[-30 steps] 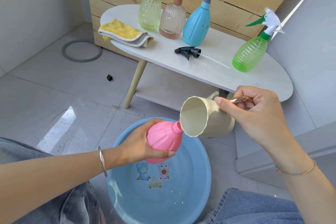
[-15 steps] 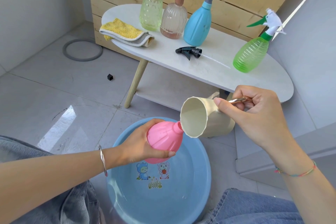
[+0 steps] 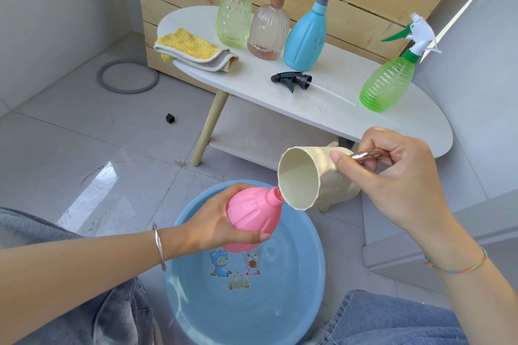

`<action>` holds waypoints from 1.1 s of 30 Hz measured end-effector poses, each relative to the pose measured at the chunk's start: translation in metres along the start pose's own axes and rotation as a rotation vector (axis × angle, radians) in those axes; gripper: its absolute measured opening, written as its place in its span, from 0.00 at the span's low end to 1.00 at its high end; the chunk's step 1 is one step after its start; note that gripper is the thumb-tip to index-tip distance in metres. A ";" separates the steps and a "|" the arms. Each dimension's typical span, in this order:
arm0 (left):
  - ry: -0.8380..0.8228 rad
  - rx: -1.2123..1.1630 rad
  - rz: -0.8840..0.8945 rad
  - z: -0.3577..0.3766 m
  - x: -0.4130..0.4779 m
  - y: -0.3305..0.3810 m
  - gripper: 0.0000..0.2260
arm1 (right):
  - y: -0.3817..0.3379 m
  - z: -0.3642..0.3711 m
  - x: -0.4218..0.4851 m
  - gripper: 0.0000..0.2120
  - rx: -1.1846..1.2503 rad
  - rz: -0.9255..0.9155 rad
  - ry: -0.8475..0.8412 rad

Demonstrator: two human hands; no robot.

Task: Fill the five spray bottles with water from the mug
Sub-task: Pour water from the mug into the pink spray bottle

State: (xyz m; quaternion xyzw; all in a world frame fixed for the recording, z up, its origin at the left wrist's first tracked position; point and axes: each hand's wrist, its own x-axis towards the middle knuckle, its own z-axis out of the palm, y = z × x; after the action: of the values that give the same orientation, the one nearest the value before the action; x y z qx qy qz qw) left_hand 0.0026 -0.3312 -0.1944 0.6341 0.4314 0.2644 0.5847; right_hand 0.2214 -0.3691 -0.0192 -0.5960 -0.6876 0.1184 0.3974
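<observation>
Well, at the left the left hand wraps round the belly of a bulbous pink plastic spray bottle with no spray head on it, held above a round blue plastic basin. The bottle's long axis slants up and to the right, so its open neck points at the cream ceramic mug. The mug lies almost on its side, mouth facing left, its lower lip right at the neck. Further right, the right hand pinches the mug's shiny metal handle, thumb pressed on the mug's wall. I'd judge this a pour near its end: the mug's inner wall looks bare and I can make out no stream. Any further tipping has to keep lip and neck aligned, or water drops into the basin, which holds shallow clear water.

Behind, on the white oval table, stand a pale green ribbed bottle, a clear ribbed bottle with a brownish tint at its base, a sky-blue bottle, a loose black trigger head and a bright green trigger bottle. Their fill levels I cannot tell.
</observation>
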 end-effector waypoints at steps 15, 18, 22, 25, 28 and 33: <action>0.007 -0.009 0.002 0.001 0.000 -0.001 0.38 | 0.006 0.002 0.000 0.19 -0.023 -0.095 -0.011; 0.011 0.000 0.005 0.001 0.000 -0.001 0.38 | 0.007 0.002 0.000 0.19 -0.049 -0.131 -0.010; 0.012 0.011 0.000 0.001 0.001 -0.001 0.38 | 0.008 0.003 0.000 0.19 -0.079 -0.179 -0.003; 0.008 0.010 0.003 0.000 0.001 -0.001 0.38 | 0.009 0.004 0.000 0.20 -0.095 -0.223 0.002; 0.006 0.006 0.007 0.000 0.001 -0.002 0.38 | 0.008 0.005 0.000 0.20 -0.108 -0.261 0.008; 0.008 0.000 0.006 0.000 0.000 -0.002 0.38 | 0.007 0.006 0.000 0.19 -0.154 -0.334 0.009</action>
State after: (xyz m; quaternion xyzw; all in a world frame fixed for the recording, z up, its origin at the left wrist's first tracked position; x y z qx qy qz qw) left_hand 0.0024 -0.3310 -0.1961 0.6342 0.4320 0.2688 0.5822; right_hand 0.2228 -0.3657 -0.0274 -0.5028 -0.7822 -0.0052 0.3678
